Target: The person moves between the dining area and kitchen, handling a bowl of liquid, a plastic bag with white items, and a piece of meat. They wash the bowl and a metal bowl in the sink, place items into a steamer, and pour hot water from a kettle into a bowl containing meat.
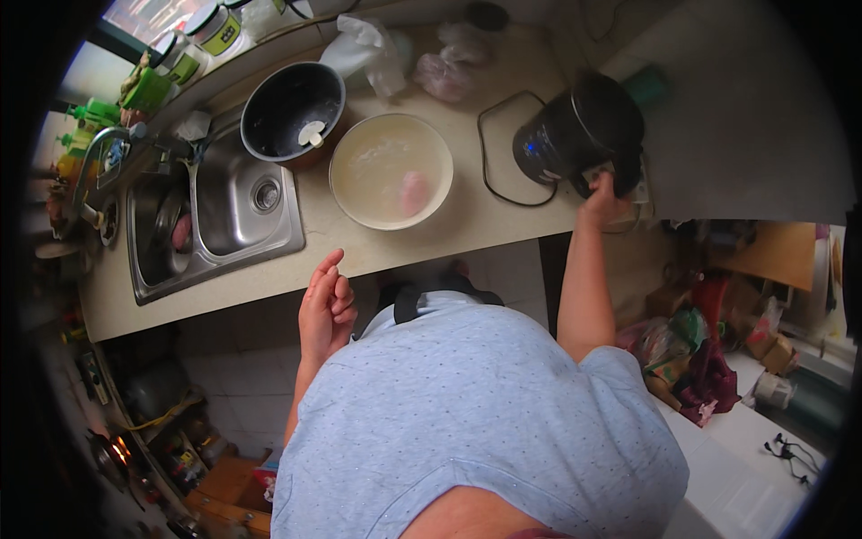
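My right hand (601, 201) grips the handle of a black electric kettle (562, 135) on the right part of the worktop. A small blue light glows on the kettle's side. My left hand (328, 306) hangs before the counter's front edge, empty, with its fingers loosely bent and partly apart. In front of me stands a pale round bowl (367, 182) of cloudy liquid, with a pink lump (413, 193) in it. Left of it, a dark pot (283, 111) holds a white object (312, 133), perhaps a scoop; the pot overlaps the sink's rim.
A double steel sink (232, 209) with a tap (94, 155) lies to the left; one basin holds a pan and a pink item (181, 231). A black cord (481, 145) loops beside the kettle. Plastic bags (367, 57) lie at the back. Jars (215, 30) line the windowsill.
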`<state>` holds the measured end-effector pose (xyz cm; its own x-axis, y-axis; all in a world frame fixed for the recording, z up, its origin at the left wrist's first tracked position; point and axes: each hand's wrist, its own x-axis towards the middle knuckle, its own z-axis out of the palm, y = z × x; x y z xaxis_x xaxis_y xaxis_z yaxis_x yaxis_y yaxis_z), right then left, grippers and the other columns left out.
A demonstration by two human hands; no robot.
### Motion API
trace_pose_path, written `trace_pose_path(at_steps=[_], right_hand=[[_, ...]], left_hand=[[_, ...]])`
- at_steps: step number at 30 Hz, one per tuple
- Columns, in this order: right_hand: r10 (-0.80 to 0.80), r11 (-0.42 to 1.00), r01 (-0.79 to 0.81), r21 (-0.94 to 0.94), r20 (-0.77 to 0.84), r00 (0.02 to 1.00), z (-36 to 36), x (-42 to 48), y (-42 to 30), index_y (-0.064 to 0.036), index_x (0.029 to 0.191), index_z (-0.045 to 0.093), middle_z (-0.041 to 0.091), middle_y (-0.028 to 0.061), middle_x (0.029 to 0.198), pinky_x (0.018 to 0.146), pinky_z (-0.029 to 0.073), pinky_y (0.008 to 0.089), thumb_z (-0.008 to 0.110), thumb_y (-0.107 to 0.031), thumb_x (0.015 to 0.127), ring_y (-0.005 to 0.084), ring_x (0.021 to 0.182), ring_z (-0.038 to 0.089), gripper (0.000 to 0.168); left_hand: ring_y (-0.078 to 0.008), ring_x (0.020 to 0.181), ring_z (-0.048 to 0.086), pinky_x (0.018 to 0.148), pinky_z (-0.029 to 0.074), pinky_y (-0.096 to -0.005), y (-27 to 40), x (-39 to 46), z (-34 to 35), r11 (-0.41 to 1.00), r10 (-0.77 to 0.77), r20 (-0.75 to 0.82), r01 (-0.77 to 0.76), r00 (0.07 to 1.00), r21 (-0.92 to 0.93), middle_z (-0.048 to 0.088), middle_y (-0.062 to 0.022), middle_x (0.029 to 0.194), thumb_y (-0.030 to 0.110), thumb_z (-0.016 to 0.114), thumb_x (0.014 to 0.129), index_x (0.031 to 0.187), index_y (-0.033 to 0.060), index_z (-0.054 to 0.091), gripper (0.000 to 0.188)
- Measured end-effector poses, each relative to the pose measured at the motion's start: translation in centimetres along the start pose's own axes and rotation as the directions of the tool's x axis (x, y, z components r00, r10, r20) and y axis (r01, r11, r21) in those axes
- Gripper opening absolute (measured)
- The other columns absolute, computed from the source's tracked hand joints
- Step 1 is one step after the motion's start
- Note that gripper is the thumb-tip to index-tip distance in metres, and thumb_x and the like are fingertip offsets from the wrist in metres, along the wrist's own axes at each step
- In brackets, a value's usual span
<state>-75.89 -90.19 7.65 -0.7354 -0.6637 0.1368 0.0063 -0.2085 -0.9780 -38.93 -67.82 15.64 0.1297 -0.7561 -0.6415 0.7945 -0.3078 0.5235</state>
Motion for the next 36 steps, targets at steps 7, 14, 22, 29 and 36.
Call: trace_pose_path(at_steps=[7,14,22,29,36], right_hand=[[-0.094,0.995,0.095,-0.004,0.108,0.990,5.3,6.3,4.7,0.004,0.105,0.061,0.064,0.0108,0.097,0.075,0.047,0.0301,0.068,-0.012,0.071,0.0191,0.085,0.060,0.039],[-0.034,0.847,0.345,-0.405,0.606,0.794,-6.8,11.8,6.0,-0.005,0.131,0.044,0.043,0.0168,0.136,0.103,0.029,0.0339,0.065,-0.016,0.075,0.0234,0.126,0.040,0.061],[0.103,-0.266,0.359,-0.895,0.344,0.933,-12.8,14.3,7.0,-0.015,0.128,0.049,0.050,0.0074,0.131,0.110,0.017,0.0530,0.058,-0.037,0.077,0.0255,0.122,0.046,0.056],[0.293,-0.440,0.585,-0.681,0.507,0.810,-8.9,12.9,3.2,-0.013,0.127,0.047,0.058,0.0119,0.114,0.108,0.022,0.0507,0.059,-0.029,0.075,0.0255,0.106,0.055,0.055],[0.148,-0.285,0.579,-0.764,0.562,0.814,-10.9,13.3,5.8,-0.011,0.122,0.052,0.063,0.0104,0.102,0.094,0.040,0.0453,0.058,-0.029,0.081,0.0298,0.098,0.059,0.045]], left_hand=[[-0.0014,0.051,0.028,0.040,0.023,-0.0138,-0.3,0.8,1.9,0.996,-0.019,0.030,0.016,0.999,0.086,0.040,0.0045,0.067,0.016,0.043,0.097,0.128,0.0098,0.044,0.032],[-0.0012,0.052,0.029,0.041,0.023,-0.0140,-0.9,1.0,1.8,0.997,-0.009,-0.014,0.010,1.000,0.074,0.042,0.0046,0.068,0.016,0.045,0.096,0.128,0.0089,0.044,0.033],[-0.0010,0.052,0.030,0.041,0.023,-0.0137,-1.3,1.1,2.6,0.994,-0.022,-0.017,0.024,1.000,0.110,0.043,0.0045,0.070,0.016,0.045,0.096,0.129,0.0089,0.043,0.034],[-0.0017,0.052,0.032,0.041,0.025,-0.0146,-1.5,1.4,2.5,0.995,-0.028,-0.024,0.030,0.999,0.093,0.045,0.0036,0.070,0.015,0.046,0.095,0.129,0.0079,0.043,0.034],[-0.0015,0.053,0.035,0.043,0.027,-0.0143,-0.9,1.9,1.3,0.998,0.005,-0.031,-0.003,0.999,0.065,0.048,0.0029,0.072,0.014,0.047,0.095,0.128,0.0070,0.044,0.034]])
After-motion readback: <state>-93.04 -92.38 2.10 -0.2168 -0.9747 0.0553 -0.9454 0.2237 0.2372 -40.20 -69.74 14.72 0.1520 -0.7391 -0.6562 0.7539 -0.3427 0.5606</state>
